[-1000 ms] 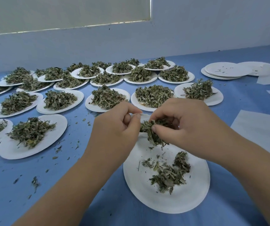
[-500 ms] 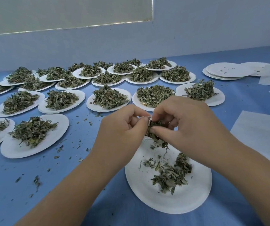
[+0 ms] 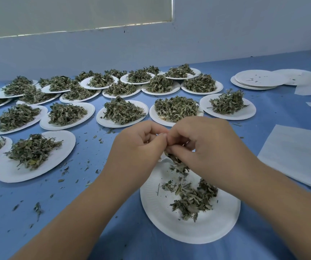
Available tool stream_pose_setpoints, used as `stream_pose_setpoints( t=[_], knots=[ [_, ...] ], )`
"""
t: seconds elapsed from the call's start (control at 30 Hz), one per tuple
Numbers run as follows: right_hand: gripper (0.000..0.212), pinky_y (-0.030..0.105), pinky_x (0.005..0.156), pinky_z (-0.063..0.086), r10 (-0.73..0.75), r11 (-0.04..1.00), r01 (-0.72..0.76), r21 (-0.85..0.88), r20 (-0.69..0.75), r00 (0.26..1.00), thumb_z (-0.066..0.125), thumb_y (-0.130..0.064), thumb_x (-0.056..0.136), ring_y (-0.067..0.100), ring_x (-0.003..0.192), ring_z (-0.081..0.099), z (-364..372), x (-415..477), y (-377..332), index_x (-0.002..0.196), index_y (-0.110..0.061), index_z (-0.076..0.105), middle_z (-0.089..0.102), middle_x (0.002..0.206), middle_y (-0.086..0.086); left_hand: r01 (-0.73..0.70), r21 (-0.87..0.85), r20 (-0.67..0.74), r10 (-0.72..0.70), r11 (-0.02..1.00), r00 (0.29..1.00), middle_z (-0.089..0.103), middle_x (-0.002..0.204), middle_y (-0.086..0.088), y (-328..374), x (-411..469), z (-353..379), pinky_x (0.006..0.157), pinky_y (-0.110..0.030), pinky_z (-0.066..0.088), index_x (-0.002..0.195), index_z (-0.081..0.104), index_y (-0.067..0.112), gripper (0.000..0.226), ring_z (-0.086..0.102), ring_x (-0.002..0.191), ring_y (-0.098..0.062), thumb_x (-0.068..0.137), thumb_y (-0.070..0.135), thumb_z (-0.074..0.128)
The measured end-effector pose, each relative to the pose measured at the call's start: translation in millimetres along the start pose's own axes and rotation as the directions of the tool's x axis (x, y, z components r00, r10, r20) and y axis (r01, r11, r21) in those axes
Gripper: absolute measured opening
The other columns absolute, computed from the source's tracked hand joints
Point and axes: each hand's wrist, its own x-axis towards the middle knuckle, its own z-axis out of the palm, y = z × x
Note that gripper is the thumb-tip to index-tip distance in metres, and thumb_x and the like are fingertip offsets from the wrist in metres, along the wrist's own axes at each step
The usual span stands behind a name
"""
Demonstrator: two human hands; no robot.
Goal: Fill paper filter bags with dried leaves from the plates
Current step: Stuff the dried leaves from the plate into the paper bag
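The paper filter bag point(image 3: 161, 158) shows only as a sliver of white just under the left fingertips, the rest hidden between the two hands, so how full it is cannot be told. A clump of dried leaves point(image 3: 176, 160) hangs directly below the right fingertips, half pushed in at the bag's mouth. A second ago this clump stood out larger and the hands had a gap between them; now the knuckles meet and less leaf shows, which suggests this pinch is being stuffed inside. The left hand point(image 3: 139, 147) has thumb and forefinger curled tight, pinching the bag's edge; the right hand point(image 3: 207, 147) has its fingers bunched round the clump. Beneath the fingers sits the near plate point(image 3: 169, 228), where a small remaining pile point(image 3: 192, 200) looks unchanged, so probably a few more pinches are needed before this plate is done. Beyond the fingertips many heaped plates point(image 3: 122, 111) wait untouched. To the right of the right hand lie white paper sheets point(image 3: 297, 154), and further off a stack of empty plates point(image 3: 259, 79). Crumbs point(image 3: 87, 166) dot the blue table point(image 3: 122, 243) left of the left hand.
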Motion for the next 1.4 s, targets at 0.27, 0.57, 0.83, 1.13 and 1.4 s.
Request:
stream_pose_setpoints(
  t=[0.27,0.57,0.83,1.13,1.4],
  knots=[
    [0.026,0.013,0.067,0.044,0.088,0.978,-0.058,0.199,-0.146,0.985,0.067,-0.056,0.076,0.002,0.08,0.057,-13.2,-1.7,-2.1,0.087,-0.035,0.056,0.054,0.087,-0.019,0.153,-0.282,-0.117,-0.192,0.947,0.974,0.044,0.044,0.011,1.9,4.8,-11.0,0.037,-0.014,0.038,0.079,0.071,0.012,0.013,0.041,0.036,-0.003,0.09,0.013,0.064],
    [0.038,0.015,0.064,0.045,0.16,0.969,-0.149,0.198,-0.04,0.986,0.072,-0.051,0.07,0.002,0.075,0.059,2.0,-1.5,0.1,0.096,-0.034,0.05,0.049,0.099,-0.017,0.14,-0.348,-0.13,-0.196,0.927,0.972,0.042,0.041,0.012,4.6,5.0,-11.2,0.033,-0.013,0.032,0.084,0.068,0.007,0.011,0.035,0.03,-0.003,0.092,0.01,0.06],
    [0.025,0.037,0.065,0.051,-0.062,0.998,0.064,-0.017,0.125,0.99,0.05,-0.044,0.091,0.006,0.082,0.055,4.3,-5.1,-3.0,0.096,-0.028,0.068,0.059,0.101,-0.016,0.12,-0.357,-0.067,-0.153,0.926,0.986,0.044,0.04,0.013,6.2,1.3,-7.4,0.034,-0.012,0.033,0.084,0.067,0.007,0.012,0.039,0.03,-0.002,0.093,0.006,0.058],
    [0.014,0.009,0.056,0.037,0.019,0.96,0.0,0.281,-0.065,0.998,0.065,-0.035,0.085,0.007,0.061,0.055,-14.1,-1.3,4.1,0.072,-0.029,0.065,0.059,0.072,-0.014,0.064,-0.277,-0.162,-0.112,0.959,0.98,0.043,0.047,0.007,2.4,5.1,-19.5,0.038,-0.019,0.026,0.079,0.072,0.016,0.016,0.028,0.036,-0.007,0.091,0.013,0.062],
    [0.058,0.028,0.085,0.043,0.167,0.983,-0.104,-0.15,0.507,0.846,0.053,-0.074,0.073,0.0,0.103,0.045,-3.6,-6.0,11.9,0.124,-0.045,0.05,0.046,0.111,-0.021,0.03,-0.294,-0.238,-0.103,0.955,0.966,0.039,0.044,0.011,2.7,8.4,-25.7,0.038,-0.019,0.025,0.08,0.07,0.016,0.017,0.026,0.037,-0.006,0.093,0.011,0.06]
  ],
)
